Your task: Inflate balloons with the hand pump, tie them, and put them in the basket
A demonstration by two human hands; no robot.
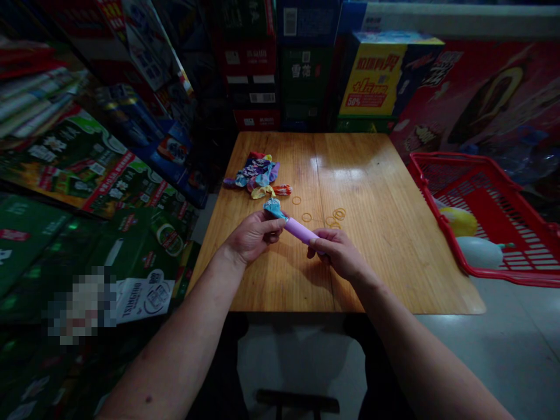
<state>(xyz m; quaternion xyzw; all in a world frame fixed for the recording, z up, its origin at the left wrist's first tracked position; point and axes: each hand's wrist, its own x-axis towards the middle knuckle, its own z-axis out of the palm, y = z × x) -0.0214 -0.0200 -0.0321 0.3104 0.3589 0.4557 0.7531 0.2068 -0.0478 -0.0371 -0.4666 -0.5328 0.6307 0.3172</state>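
My right hand (338, 249) is closed around the lower end of a purple tube (300, 230), which looks like a hand balloon pump. The tube slants up to the left above the wooden table (394, 233). At its far end sits a limp, light-blue patterned balloon (272, 206). My left hand (254, 238) pinches this balloon where it meets the tube; the fingers partly hide the join. Beyond my left hand lies a pile of crumpled, colourful deflated balloons (258, 172). Several thin yellow rubber bands (338, 214) are scattered just past the tube.
A red plastic basket (464, 256) stands right of the table, with a yellow balloon (461, 221) and a pale balloon (481, 252) inside. Stacked drink cartons (131, 239) crowd the left side. More boxes (258, 87) line the table's far edge. A dark stool bar (297, 400) shows below.
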